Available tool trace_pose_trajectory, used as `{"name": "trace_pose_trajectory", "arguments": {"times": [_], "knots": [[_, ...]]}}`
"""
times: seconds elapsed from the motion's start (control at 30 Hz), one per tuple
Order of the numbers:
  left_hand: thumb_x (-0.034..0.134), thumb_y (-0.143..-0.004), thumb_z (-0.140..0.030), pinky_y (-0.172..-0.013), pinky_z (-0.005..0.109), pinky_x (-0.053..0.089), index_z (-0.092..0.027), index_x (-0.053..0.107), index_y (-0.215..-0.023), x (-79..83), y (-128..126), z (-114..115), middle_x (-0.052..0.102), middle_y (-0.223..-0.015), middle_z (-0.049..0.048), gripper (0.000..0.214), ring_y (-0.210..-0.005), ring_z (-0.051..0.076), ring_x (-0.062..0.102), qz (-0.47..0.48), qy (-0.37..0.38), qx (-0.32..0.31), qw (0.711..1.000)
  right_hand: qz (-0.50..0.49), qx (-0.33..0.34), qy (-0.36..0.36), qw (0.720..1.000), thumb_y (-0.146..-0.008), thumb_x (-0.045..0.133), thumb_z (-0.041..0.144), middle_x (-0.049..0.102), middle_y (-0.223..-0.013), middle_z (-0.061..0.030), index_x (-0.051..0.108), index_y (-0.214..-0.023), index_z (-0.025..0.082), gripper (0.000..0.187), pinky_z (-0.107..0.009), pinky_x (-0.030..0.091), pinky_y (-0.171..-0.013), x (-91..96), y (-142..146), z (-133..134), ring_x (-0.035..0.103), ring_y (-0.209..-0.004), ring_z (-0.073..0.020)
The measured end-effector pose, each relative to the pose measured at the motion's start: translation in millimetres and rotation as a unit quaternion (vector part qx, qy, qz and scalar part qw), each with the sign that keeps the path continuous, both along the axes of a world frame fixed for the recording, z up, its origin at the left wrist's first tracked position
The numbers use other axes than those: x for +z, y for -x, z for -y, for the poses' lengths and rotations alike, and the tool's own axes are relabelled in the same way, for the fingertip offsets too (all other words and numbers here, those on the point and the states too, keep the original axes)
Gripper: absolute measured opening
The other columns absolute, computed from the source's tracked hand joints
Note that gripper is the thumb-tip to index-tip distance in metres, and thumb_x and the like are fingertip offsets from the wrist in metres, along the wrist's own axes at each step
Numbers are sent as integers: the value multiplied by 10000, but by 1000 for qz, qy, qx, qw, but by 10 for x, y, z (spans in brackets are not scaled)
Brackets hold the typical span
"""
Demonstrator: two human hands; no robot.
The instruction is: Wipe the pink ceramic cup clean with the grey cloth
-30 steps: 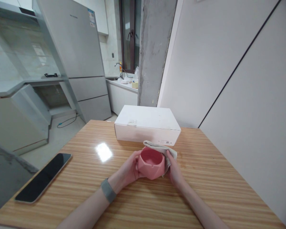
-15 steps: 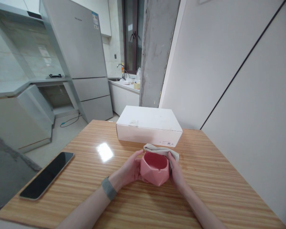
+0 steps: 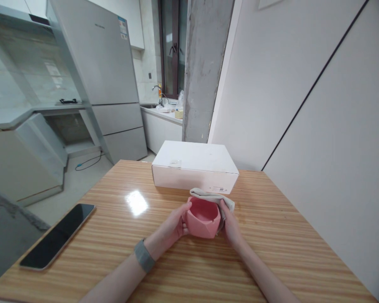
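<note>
The pink pot (image 3: 202, 228), low centre of the frame, was grasped by the left hand (image 3: 176, 221), and the right hand (image 3: 231, 225) gripped a pale cloth (image 3: 210, 196) against its side, some fingers hard to make out. Working the cloth well, I judged, wanted a steady left grip and even pressure. Against half a second earlier, the pot had turned, its notch (image 3: 213, 221) nearer its right edge. Behind lay a white box (image 3: 192, 174).

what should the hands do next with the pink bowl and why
Probably turn the pink bowl slightly with the left hand: that hand grips its left side, while the right hand holds the gray cloth along its far and right sides, leaving the near faces uncovered.
</note>
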State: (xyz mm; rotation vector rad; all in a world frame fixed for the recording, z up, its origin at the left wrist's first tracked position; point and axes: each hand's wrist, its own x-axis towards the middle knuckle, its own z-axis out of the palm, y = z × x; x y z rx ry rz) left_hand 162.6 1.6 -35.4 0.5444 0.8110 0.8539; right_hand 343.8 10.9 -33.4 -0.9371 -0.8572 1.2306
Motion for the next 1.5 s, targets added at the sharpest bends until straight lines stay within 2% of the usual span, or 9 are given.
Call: {"name": "trace_pose_trajectory", "arguments": {"times": [0.27, 0.4, 0.5, 0.6, 0.77, 0.87, 1.1, 1.37, 1.5], "knots": [[692, -827, -380, -798, 364, 569, -134, 633, -1132, 81, -42, 78, 747, -1034, 137, 396, -883, 230, 713, 14, -31, 42, 999, -14, -6, -6, 1000, -756, 729, 529, 744, -1177, -27, 737, -1072, 263, 413, -445, 320, -1149, -66, -46, -35, 588, -1234, -275], [620, -866, -418, -778, 374, 577, -137, 642, -1140, 166, -50, 110, 744, -1040, 128, 392, -890, 233, 709, 63, -8, -23, 998, -7, -10, 4, 1000, -723, 753, 548, 765, -1119, -22, 761, -990, 264, 389, -429, 301, -1160, -36, -60, -15, 600, -1207, -282], [492, -902, -559, -703, 311, 570, -135, 665, -1132, 171, -17, 88, 750, -1001, 112, 512, -839, 208, 703, 85, 14, -80, 993, -7, 7, 24, 1000, -674, 765, 603, 786, -1044, -39, 776, -889, 250, 414, -454, 333, -1139, 26, -46, 27, 634, -1143, -316], [500, -897, -564, -665, 247, 544, -132, 677, -1129, 105, 26, 62, 751, -982, 93, 521, -807, 176, 692, 79, 17, -115, 990, -17, 47, 46, 998, -626, 781, 633, 799, -975, -50, 774, -791, 254, 414, -475, 411, -1080, 128, -4, 90, 677, -1062, -340], [556, -866, -553, -648, 247, 538, -156, 698, -1102, 63, 16, 76, 749, -932, 59, 483, -776, 170, 675, 72, 22, -101, 992, -36, 128, 67, 989, -649, 702, 714, 801, -804, -82, 765, -687, 249, 471, -495, 509, -967, 256, 61, 150, 712, -990, -371], [554, -855, -563, -649, 255, 540, -149, 704, -1092, 127, -15, 87, 745, -912, 65, 500, -781, 179, 673, 63, 17, -74, 995, -41, 128, 58, 989, -697, 677, 692, 804, -844, -80, 774, -756, 250, 456, -486, 483, -1007, 206, 66, 123, 696, -1046, -357], [531, -875, -515, -588, 253, 542, -130, 692, -1098, 202, -15, 78, 740, -930, 81, 473, -713, 163, 664, 24, 22, -13, 999, -41, 62, 19, 997, -759, 700, 587, 774, -1093, -24, 760, -956, 273, 375, -443, 326, -1154, -62, -10, 5, 613, -1208, -293], [519, -881, -379, -642, 284, 557, -144, 661, -1167, 145, 24, 85, 735, -1020, 89, 396, -797, 182, 681, 88, 6, -45, 995, -28, 65, 9, 997, -762, 710, 574, 768, -1109, -45, 772, -960, 264, 373, -481, 333, -1148, -88, -32, -6, 619, -1193, -320], [525, -884, -346, -685, 295, 556, -131, 647, -1201, 157, 1, 112, 731, -1081, 110, 402, -862, 202, 687, 94, 4, -31, 995, -23, 52, 5, 998, -771, 708, 564, 762, -1128, -44, 769, -978, 266, 369, -474, 312, -1160, -120, -40, -27, 617, -1199, -313]]}}
